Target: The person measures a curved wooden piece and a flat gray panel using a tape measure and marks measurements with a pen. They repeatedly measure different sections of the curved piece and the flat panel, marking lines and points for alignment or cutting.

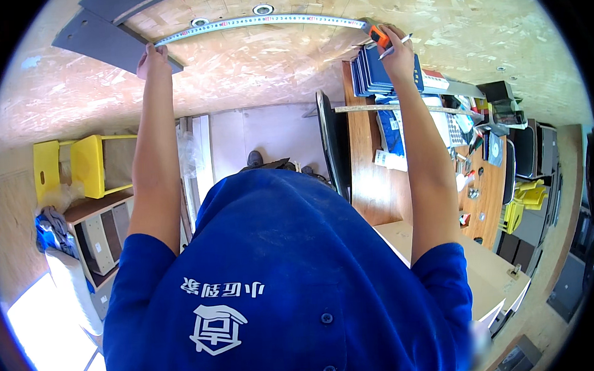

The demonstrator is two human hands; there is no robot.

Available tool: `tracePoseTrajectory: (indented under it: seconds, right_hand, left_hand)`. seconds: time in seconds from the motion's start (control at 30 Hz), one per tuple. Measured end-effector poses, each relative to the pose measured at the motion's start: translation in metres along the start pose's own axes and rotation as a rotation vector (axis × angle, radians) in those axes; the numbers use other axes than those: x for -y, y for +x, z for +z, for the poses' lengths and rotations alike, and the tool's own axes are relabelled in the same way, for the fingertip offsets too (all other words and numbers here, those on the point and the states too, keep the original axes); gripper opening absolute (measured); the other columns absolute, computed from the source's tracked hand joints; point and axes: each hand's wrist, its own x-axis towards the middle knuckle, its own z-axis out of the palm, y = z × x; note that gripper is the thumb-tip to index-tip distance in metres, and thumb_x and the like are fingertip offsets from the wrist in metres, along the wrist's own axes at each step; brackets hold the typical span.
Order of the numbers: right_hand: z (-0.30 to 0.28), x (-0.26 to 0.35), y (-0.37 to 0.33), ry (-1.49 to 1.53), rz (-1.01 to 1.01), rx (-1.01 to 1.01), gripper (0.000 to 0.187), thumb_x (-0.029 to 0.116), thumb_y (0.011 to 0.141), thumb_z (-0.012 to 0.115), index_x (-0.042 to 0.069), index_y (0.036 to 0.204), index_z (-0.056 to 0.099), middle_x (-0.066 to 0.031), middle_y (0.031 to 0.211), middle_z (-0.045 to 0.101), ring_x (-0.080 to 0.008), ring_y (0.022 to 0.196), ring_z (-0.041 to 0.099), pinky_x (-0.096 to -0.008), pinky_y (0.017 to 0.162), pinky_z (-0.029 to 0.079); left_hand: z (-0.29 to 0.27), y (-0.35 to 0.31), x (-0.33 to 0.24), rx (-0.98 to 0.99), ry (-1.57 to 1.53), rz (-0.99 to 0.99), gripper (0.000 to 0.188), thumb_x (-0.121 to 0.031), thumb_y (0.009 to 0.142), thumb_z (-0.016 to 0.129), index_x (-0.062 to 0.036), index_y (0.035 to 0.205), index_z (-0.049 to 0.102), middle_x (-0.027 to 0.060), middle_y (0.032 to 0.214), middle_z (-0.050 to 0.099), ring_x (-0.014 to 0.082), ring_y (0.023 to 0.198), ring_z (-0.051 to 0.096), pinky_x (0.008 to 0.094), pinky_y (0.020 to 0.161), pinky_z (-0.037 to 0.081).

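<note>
A tape measure's white blade [257, 22] runs stretched out along a chipboard wall [272, 67]. At its left end my left hand [154, 61] pinches the blade's tip against the edge of a grey panel [105, 44]. The orange and black tape case [376, 36] sits in my right hand [397, 52], fingers closed round it. A white pen or pencil [396, 46] is also held between the fingers of that hand. Two round metal-rimmed fittings, one of them a round fitting [263, 10], show in the wall just above the blade.
Below my right arm stands a wooden desk [373, 182] with blue folders [369, 73], papers and small tools. A black chair [333, 144] is beside it. Yellow chairs [87, 167] and a shelf unit [104, 240] stand at the left. A cardboard-coloured panel [459, 261] lies at the right.
</note>
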Motion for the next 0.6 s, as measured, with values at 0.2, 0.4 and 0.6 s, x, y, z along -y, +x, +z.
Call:
tracePoseTrajectory:
  seconds: [0.2, 0.4, 0.6]
  right_hand:
    - [-0.005, 0.0, 0.003, 0.013, -0.004, 0.004, 0.054, 0.001, 0.074, 0.081, 0.014, 0.126, 0.071, -0.0075, 0.13, 0.068, -0.0333, 0.12, 0.061, -0.0422, 0.104, 0.051]
    - [-0.009, -0.009, 0.003, 0.002, -0.027, 0.011, 0.056, 0.001, 0.073, 0.081, 0.014, 0.126, 0.071, -0.0077, 0.13, 0.067, -0.0341, 0.119, 0.062, -0.0427, 0.103, 0.051]
    - [-0.006, -0.011, 0.004, -0.007, -0.031, 0.014, 0.056, 0.001, 0.073, 0.081, 0.014, 0.126, 0.07, -0.0079, 0.13, 0.067, -0.0347, 0.119, 0.062, -0.0428, 0.102, 0.051]
  left_hand:
    - [0.005, -0.011, -0.005, -0.03, -0.034, -0.018, 0.016, 0.003, 0.093, 0.071, 0.0084, 0.09, 0.056, 0.0171, 0.082, 0.066, 0.0241, 0.064, 0.067, 0.0415, 0.064, 0.066]
    - [0.014, -0.032, -0.013, -0.068, 0.023, -0.05, 0.017, 0.001, 0.096, 0.07, 0.0065, 0.088, 0.057, 0.0128, 0.077, 0.064, 0.0174, 0.056, 0.059, 0.0335, 0.05, 0.057]
    - [0.01, -0.028, -0.015, -0.048, 0.061, -0.067, 0.021, -0.003, 0.095, 0.073, 0.0006, 0.08, 0.058, 0.0083, 0.065, 0.059, 0.0119, 0.046, 0.049, 0.0258, 0.04, 0.037]
